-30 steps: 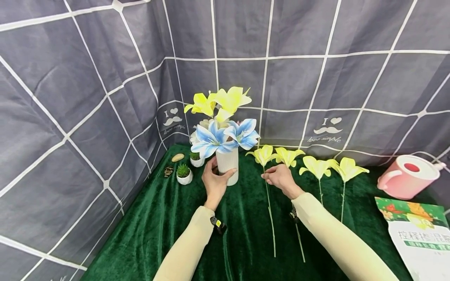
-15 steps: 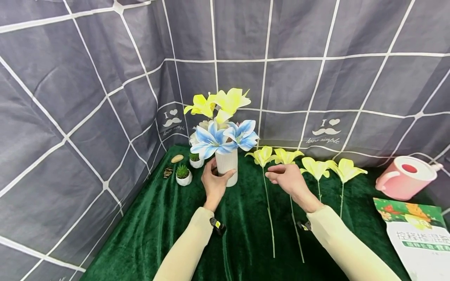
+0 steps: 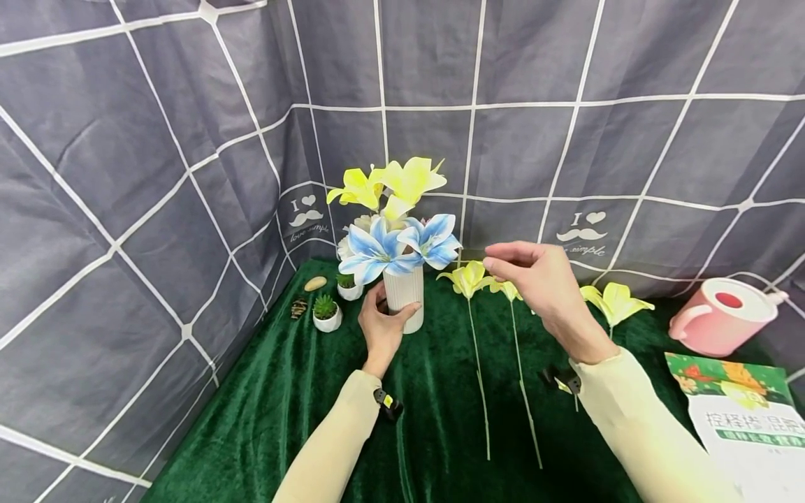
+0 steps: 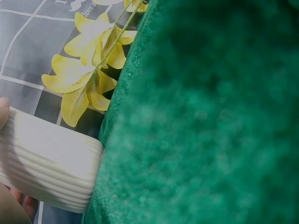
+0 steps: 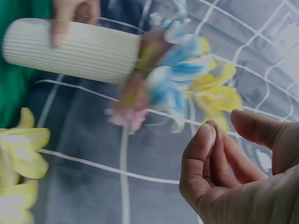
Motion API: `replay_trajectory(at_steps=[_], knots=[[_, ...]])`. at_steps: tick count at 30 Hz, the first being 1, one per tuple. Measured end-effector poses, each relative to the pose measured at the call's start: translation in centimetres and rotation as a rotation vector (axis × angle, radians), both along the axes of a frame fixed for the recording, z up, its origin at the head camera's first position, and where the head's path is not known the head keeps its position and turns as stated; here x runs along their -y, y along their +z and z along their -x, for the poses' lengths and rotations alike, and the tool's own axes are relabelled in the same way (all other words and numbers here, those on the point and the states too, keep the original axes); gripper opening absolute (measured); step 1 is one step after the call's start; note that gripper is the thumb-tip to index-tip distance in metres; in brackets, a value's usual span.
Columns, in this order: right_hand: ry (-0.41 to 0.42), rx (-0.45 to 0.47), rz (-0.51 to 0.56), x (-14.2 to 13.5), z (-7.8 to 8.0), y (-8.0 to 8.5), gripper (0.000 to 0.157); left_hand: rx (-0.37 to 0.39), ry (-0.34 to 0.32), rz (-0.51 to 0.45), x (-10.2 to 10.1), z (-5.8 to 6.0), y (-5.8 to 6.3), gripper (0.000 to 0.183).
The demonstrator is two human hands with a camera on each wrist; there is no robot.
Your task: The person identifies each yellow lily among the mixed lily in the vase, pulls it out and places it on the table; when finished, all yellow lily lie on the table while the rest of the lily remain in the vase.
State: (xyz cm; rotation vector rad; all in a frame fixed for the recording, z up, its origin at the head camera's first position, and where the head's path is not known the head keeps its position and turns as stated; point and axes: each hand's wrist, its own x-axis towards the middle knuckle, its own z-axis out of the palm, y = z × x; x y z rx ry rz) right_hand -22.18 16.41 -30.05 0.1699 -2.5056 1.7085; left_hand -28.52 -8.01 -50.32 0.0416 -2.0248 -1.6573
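My left hand point(image 3: 381, 330) grips a white ribbed vase point(image 3: 405, 307) around its lower body, thumb at the front. The vase stands upright, holding blue-and-white lilies point(image 3: 374, 253), yellow lilies point(image 3: 413, 183) above them and a pink flower point(image 5: 128, 109). My right hand point(image 3: 546, 288) is raised to the right of the vase, its fingers bent and the thumb apart, with nothing between them. Below its fingertips, on the green cloth, lie long-stemmed yellow lilies point(image 3: 468, 281). One loose lily is hidden behind the right hand; another yellow lily point(image 3: 618, 304) shows right of the wrist.
Two small potted succulents point(image 3: 327, 314) stand left of the vase, beside a tan stone point(image 3: 316, 283) and a brown striped object point(image 3: 298, 308). A pink watering can point(image 3: 723, 321) and a printed bag point(image 3: 748, 433) are at the right. A grey checked curtain point(image 3: 516, 154) backs the table.
My right hand has left the stem of the leftmost loose lily and moved up and to the right, now covering another loose lily. The left hand has stayed on the vase.
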Motion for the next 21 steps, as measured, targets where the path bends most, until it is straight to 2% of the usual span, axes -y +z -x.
replay_trajectory(at_steps=[6, 11, 15, 21], knots=[[0.006, -0.029, -0.037, 1.4, 1.2, 3.0, 0.031, -0.006, -0.003, 0.003, 0.0, -0.1, 0.1, 0.072], [0.037, -0.043, -0.058, 3.3, 3.8, 4.6, 0.028, -0.01, 0.002, 0.0, 0.1, -0.1, 0.0, 0.072], [0.06, -0.049, -0.088, 4.5, 6.2, 5.1, 0.026, -0.012, 0.01, -0.001, 0.1, 0.0, -0.1, 0.071], [0.079, -0.042, -0.206, 6.4, 9.4, 4.8, 0.024, -0.022, 0.019, 0.017, 0.1, 0.2, -0.1, 0.071]])
